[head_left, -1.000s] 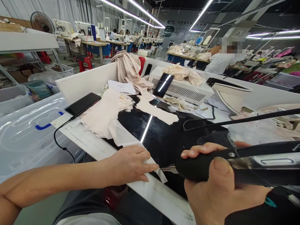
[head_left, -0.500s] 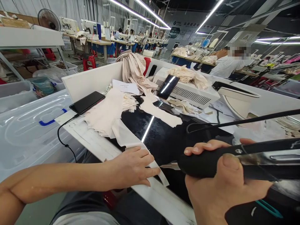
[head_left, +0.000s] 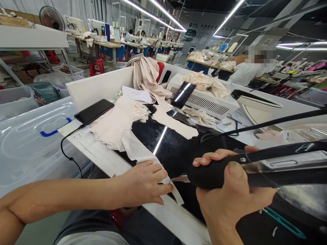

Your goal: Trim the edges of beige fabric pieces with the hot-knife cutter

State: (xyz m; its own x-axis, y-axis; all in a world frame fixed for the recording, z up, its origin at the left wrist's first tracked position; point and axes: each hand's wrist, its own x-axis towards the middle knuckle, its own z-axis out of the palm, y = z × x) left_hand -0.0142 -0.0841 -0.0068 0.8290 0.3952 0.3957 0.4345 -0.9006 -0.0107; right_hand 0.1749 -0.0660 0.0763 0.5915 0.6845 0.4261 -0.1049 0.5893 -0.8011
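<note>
At near edge of tabletop (head_left: 87, 144): left hand (head_left: 143, 185), fingers slightly apart, over pale fabric strip (head_left: 135, 147); rightward, right hand (head_left: 233, 195) clamped round black-handled tool (head_left: 211, 175).

Glossy tabletop (head_left: 178, 153), matt cloth strip (head_left: 138, 148)

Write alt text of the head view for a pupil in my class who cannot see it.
A person's left hand rests on a long cream fabric strip at a glossy black work surface's edge, while the right hand grips a thick black tool whose slim metal tip points toward the strip. Beyond lie stacked cream fabric pieces and a flat black phone.
</note>
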